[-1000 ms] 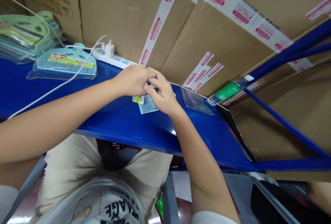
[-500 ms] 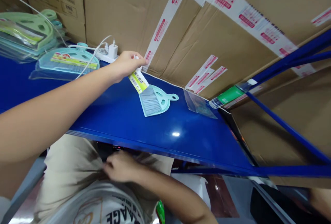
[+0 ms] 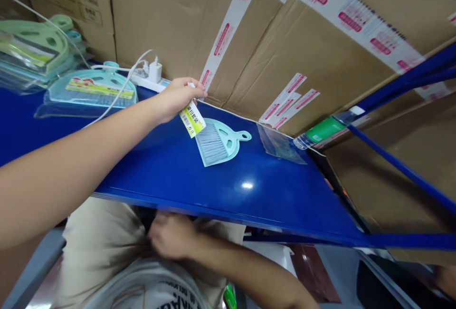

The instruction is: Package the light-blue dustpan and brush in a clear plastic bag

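My left hand (image 3: 183,99) is closed in a pinch on the top of a paper label card (image 3: 192,120), white and yellow-green with printed characters and a barcode. The card hangs tilted, its lower end overlapping the edge of a light-blue dustpan (image 3: 233,143). A small brush with grey-blue bristles (image 3: 212,145) lies in that dustpan, which rests flat on the blue table with its looped handle pointing right. Down at my lap, by the table's front edge, my right hand (image 3: 174,234) is blurred with its fingers curled; anything in them is hidden.
Bagged dustpan sets, one blue (image 3: 92,91) and a green-topped stack (image 3: 32,52), lie at the left. White cables run to a power strip (image 3: 147,81). A clear plastic bag (image 3: 280,145) and a green-labelled bottle (image 3: 324,130) are at the right. Cardboard boxes (image 3: 171,14) wall the back.
The view has shifted slightly. My left hand still pinches the label card, now a little lower. My right hand has shifted a little, and the small red light beside it is no longer visible.
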`<state>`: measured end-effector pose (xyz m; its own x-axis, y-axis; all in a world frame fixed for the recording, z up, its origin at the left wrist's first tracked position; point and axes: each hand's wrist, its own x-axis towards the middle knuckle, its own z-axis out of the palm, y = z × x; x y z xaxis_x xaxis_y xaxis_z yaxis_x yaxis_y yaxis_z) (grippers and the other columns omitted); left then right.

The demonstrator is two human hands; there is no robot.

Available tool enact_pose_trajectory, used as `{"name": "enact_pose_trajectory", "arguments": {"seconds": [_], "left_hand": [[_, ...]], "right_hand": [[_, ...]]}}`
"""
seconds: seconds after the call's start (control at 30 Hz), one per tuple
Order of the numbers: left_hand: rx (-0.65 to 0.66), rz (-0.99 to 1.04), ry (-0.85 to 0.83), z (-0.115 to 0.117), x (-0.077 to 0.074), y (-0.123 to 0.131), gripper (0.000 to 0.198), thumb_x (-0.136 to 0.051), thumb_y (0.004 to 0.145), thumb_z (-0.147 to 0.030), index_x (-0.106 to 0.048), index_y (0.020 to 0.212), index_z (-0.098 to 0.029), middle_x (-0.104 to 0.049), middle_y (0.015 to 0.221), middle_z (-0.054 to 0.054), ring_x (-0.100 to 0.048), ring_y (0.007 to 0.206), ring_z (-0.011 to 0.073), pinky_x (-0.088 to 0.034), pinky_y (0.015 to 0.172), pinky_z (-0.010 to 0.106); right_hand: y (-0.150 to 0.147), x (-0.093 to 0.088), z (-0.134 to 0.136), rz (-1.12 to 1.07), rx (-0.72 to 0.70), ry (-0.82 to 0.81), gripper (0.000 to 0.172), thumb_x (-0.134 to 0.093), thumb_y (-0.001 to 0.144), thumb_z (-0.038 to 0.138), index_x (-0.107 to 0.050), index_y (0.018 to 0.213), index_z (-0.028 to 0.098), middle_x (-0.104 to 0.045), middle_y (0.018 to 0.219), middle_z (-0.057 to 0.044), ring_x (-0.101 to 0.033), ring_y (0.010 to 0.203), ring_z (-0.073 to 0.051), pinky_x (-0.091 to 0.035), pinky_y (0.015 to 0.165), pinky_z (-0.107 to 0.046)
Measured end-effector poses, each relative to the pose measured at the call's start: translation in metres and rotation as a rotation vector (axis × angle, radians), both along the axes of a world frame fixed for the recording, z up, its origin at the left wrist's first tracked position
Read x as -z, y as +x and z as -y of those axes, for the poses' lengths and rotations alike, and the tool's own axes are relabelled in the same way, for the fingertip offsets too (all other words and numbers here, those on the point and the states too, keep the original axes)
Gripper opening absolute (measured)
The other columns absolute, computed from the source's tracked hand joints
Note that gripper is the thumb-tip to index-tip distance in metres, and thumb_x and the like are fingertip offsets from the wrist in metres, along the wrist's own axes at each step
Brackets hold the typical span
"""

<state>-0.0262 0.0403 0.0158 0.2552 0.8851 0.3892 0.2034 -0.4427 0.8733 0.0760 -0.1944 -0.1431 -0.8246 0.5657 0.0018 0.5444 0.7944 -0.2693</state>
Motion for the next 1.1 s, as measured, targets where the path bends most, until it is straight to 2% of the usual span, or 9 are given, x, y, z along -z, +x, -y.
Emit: {"name": "enact_pose_trajectory", "arguments": {"seconds": [0.07, 0.17, 0.27, 0.33, 0.4, 0.5, 0.6, 0.77, 1.1], "left_hand": [[0.002, -0.033, 0.04, 0.001, 0.0, -0.001, 0.015, -0.066, 0.085, -0.032, -0.07, 0.096, -0.022, -0.066, 0.078, 0.005, -0.065, 0.072, 0.0203, -0.054, 0.066, 0.041], [0.015, 0.038, -0.005, 0.006, -0.002, 0.002, 0.012, -0.071, 0.079, -0.03, -0.068, 0.089, -0.023, -0.064, 0.072, 0.003, -0.061, 0.066, 0.0178, -0.052, 0.063, 0.038], [-0.002, 0.149, -0.061, 0.015, -0.006, 0.007, 0.013, -0.072, 0.072, -0.025, -0.063, 0.082, -0.024, -0.06, 0.066, -0.001, -0.055, 0.059, 0.0151, -0.049, 0.058, 0.033], [-0.05, 0.161, -0.069, 0.019, -0.008, 0.01, 0.015, -0.072, 0.071, -0.025, -0.06, 0.08, -0.025, -0.059, 0.066, -0.002, -0.056, 0.06, 0.0152, -0.049, 0.058, 0.032], [-0.108, 0.136, -0.034, 0.02, -0.007, 0.012, 0.015, -0.071, 0.073, -0.028, -0.059, 0.081, -0.025, -0.061, 0.069, -0.001, -0.059, 0.064, 0.0166, -0.051, 0.061, 0.034], [-0.17, 0.086, 0.028, 0.014, -0.001, 0.013, 0.014, -0.069, 0.078, -0.032, -0.059, 0.086, -0.025, -0.063, 0.074, 0.001, -0.061, 0.069, 0.0182, -0.053, 0.065, 0.036], [-0.194, 0.073, 0.0, 0.012, 0.005, 0.015, 0.012, -0.069, 0.079, -0.03, -0.059, 0.084, -0.024, -0.066, 0.077, 0.002, -0.059, 0.069, 0.0175, -0.052, 0.067, 0.036], [-0.21, 0.124, -0.085, 0.024, 0.0, 0.021, 0.02, -0.071, 0.08, -0.033, -0.056, 0.072, -0.023, -0.059, 0.069, -0.002, -0.051, 0.063, 0.0141, -0.045, 0.065, 0.03], [-0.189, 0.075, -0.259, 0.022, -0.01, 0.01, 0.041, -0.063, 0.093, -0.043, -0.06, 0.06, -0.019, -0.044, 0.053, -0.003, -0.041, 0.052, 0.0114, -0.033, 0.055, 0.027]], "right_hand": [[-0.004, -0.018, 0.015, -0.08, -0.159, 0.099, 0.027, -0.07, 0.092, 0.034, -0.062, 0.068, 0.023, -0.066, 0.066, -0.001, -0.058, 0.06, -0.015, -0.045, 0.048, -0.027], [0.006, -0.078, 0.008, -0.325, -0.204, 0.282, 0.026, -0.066, 0.095, 0.043, -0.063, 0.074, 0.028, -0.065, 0.068, 0.002, -0.055, 0.059, -0.015, -0.042, 0.048, -0.027], [0.037, -0.15, -0.044, -0.467, 0.24, 0.4, 0.027, -0.058, 0.1, 0.047, -0.065, 0.083, 0.027, -0.067, 0.079, -0.003, -0.063, 0.078, -0.019, -0.053, 0.068, -0.031], [0.059, -0.178, -0.089, -0.564, 0.444, 0.402, 0.029, -0.057, 0.1, 0.051, -0.066, 0.092, 0.025, -0.068, 0.091, -0.006, -0.066, 0.09, -0.022, -0.055, 0.079, -0.035], [0.073, -0.181, -0.126, -0.642, 0.503, 0.337, 0.032, -0.063, 0.095, 0.054, -0.066, 0.1, 0.023, -0.07, 0.099, -0.007, -0.067, 0.094, -0.023, -0.056, 0.085, -0.038], [0.08, -0.158, -0.152, -0.692, 0.51, 0.163, 0.038, -0.073, 0.087, 0.052, -0.066, 0.111, 0.023, -0.074, 0.107, -0.008, -0.07, 0.094, -0.022, -0.058, 0.088, -0.041], [0.08, -0.139, -0.152, -0.7, 0.53, 0.042, 0.031, -0.075, 0.085, 0.041, -0.068, 0.109, 0.023, -0.076, 0.104, -0.007, -0.072, 0.089, -0.021, -0.059, 0.085, -0.04], [0.078, -0.142, -0.152, -0.645, 0.55, -0.068, 0.008, -0.065, 0.085, 0.023, -0.07, 0.092, 0.021, -0.075, 0.087, -0.001, -0.068, 0.075, -0.016, -0.056, 0.075, -0.033], [0.093, -0.159, -0.148, -0.763, 0.45, -0.498, 0.017, -0.079, 0.076, 0.028, -0.07, 0.089, 0.021, -0.075, 0.087, -0.001, -0.067, 0.075, -0.014, -0.057, 0.068, -0.027]]}}
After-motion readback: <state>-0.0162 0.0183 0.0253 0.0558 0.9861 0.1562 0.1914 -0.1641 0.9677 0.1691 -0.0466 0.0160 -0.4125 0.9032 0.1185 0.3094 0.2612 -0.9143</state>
